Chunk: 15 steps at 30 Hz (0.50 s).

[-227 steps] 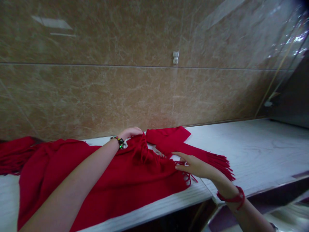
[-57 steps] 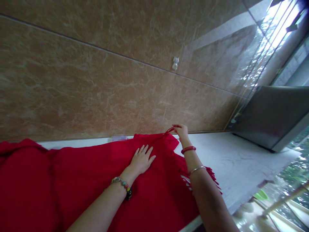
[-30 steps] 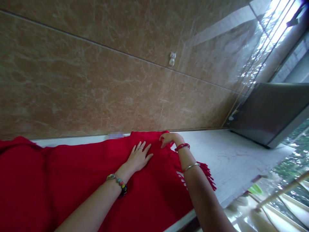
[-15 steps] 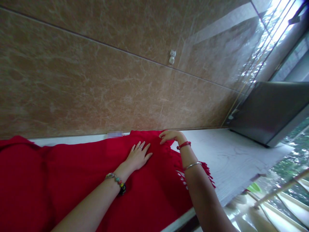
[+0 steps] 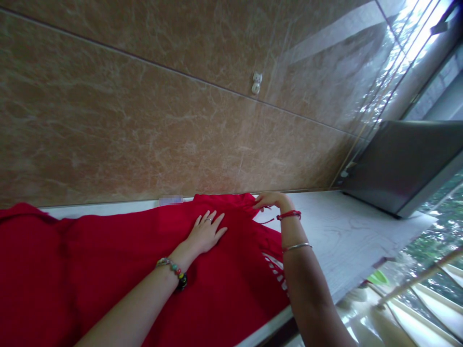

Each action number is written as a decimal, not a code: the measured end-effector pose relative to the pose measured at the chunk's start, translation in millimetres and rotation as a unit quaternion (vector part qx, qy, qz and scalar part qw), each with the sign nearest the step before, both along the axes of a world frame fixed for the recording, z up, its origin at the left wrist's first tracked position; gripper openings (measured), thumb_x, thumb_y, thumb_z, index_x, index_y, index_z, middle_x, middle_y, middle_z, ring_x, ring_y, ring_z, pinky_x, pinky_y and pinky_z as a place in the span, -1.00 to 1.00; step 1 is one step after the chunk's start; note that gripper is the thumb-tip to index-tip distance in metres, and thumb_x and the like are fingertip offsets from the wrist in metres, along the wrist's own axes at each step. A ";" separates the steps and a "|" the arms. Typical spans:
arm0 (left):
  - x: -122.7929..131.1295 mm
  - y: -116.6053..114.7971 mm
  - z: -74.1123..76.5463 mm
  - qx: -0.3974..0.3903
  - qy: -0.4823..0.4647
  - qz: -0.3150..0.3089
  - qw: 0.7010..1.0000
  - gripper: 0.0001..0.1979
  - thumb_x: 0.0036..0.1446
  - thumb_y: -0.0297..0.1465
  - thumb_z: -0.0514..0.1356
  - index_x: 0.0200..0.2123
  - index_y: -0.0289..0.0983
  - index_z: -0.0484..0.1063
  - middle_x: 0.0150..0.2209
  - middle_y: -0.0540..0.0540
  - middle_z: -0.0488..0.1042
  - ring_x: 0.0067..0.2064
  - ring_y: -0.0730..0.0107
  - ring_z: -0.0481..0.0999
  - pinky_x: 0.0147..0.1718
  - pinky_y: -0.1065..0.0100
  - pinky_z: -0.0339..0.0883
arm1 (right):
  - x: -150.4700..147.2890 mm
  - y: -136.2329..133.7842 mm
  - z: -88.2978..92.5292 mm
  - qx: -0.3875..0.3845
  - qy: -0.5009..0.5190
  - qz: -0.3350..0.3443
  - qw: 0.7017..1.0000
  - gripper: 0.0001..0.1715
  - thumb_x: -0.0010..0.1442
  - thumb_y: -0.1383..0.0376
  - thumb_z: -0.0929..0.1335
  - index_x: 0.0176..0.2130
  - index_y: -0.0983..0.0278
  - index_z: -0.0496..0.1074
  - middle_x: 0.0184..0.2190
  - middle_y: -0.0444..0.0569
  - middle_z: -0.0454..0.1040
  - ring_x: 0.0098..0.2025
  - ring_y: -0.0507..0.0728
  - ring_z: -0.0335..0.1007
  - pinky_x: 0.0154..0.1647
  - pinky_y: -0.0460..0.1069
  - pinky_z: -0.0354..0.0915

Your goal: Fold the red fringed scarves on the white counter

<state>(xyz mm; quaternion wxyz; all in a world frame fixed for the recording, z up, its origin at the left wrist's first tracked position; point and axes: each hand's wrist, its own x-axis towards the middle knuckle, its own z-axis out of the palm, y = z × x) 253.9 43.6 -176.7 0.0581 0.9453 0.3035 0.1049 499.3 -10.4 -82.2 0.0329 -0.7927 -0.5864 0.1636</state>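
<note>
A red scarf (image 5: 119,250) with a fringed end lies spread along a white countertop (image 5: 325,226), running out of view at the left. My left hand (image 5: 204,234) presses flat on the cloth, fingers spread, a ring on one finger and a beaded bracelet at the wrist. At the scarf's far right corner, by the wall, my right hand (image 5: 273,199) has its fingers bent together on the fringed edge. A red cord bracelet and a silver bangle circle that arm. Part of the fringe is hidden behind the right forearm.
A brown marbled tile wall (image 5: 144,120) rises behind the counter, with a small white hook (image 5: 256,83) on it. A dark grey appliance (image 5: 401,164) stands at the counter's right end. Beyond it are a window and railings. A small pale label (image 5: 170,200) sits by the wall.
My right hand has shifted right from the top of the cloth to its fringed corner, drawing the edge and some fringe strands along. My left hand has stayed in place.
</note>
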 end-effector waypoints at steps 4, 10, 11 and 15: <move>0.0 0.6 -0.6 0.008 -0.019 -0.012 1.000 -0.46 0.20 -0.11 -0.17 0.20 -0.17 -0.03 0.25 -0.12 -0.09 0.25 0.12 -0.17 0.14 0.07 -0.19 | 14.1 -8.5 10.5 0.038 -0.063 -0.056 0.996 -0.91 -0.10 0.31 0.38 -0.52 0.28 0.51 -0.60 -0.01 0.46 -0.43 0.10 0.38 -0.41 -0.06 0.24; 0.2 3.3 -0.7 0.003 -0.019 -0.086 0.996 -0.52 0.22 -0.13 -0.20 0.18 -0.07 0.02 0.25 -0.04 -0.10 0.25 0.16 -0.17 0.14 0.04 -0.21 | -17.3 8.3 12.1 0.072 -0.097 -0.032 0.992 -0.74 -0.01 0.34 0.33 -0.25 0.24 0.50 -0.34 -0.02 0.52 -0.22 0.12 0.39 -0.26 -0.09 0.25; 0.2 3.8 -0.9 0.000 -0.017 -0.088 0.996 -0.52 0.22 -0.12 -0.21 0.17 -0.07 0.03 0.25 -0.06 -0.08 0.25 0.15 -0.15 0.14 0.03 -0.21 | -26.0 13.7 8.6 0.063 -0.097 -0.023 0.993 -0.73 0.00 0.33 0.33 -0.23 0.21 0.49 -0.34 -0.07 0.52 -0.24 0.09 0.39 -0.27 -0.11 0.26; 0.3 4.6 -1.5 0.004 -0.020 -0.094 0.995 -0.51 0.22 -0.11 -0.20 0.16 -0.10 0.06 0.24 -0.10 -0.04 0.24 0.13 -0.11 0.13 0.01 -0.19 | -47.5 27.3 -10.4 -0.004 -0.123 -0.040 0.992 -0.75 0.03 0.31 0.36 -0.21 0.26 0.45 -0.36 -0.07 0.49 -0.35 0.05 0.40 -0.32 -0.09 0.31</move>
